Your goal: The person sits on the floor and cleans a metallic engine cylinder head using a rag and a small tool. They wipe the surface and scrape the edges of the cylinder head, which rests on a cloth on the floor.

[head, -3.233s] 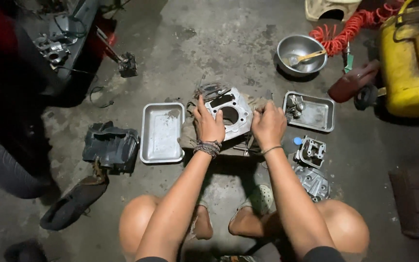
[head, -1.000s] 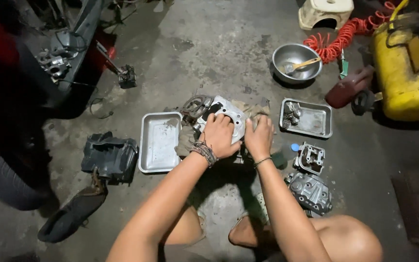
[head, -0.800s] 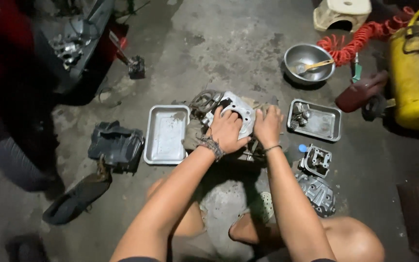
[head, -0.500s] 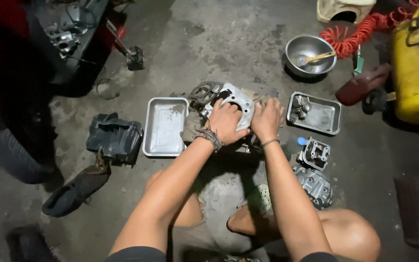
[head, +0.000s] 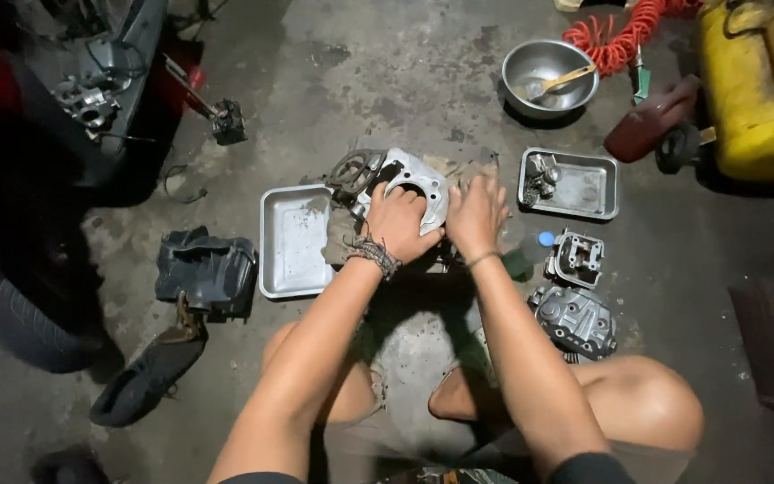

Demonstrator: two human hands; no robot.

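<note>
While we're squatting over it, our left hand (head: 400,224) is clamping down on the engine cylinder block (head: 409,177), directly ahead. Our right hand (head: 475,213) is pressing flat, fingers together, on the rag (head: 472,168) just beside it; left is nearer.

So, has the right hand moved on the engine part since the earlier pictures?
Hardly. The right hand stays pressed at the right edge of the engine part, between the two metal trays and; only the camera shifts.

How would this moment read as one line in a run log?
left hand on grey engine cylinder | right hand beside it, on rag | metal tray left | steel bowl behind
</note>
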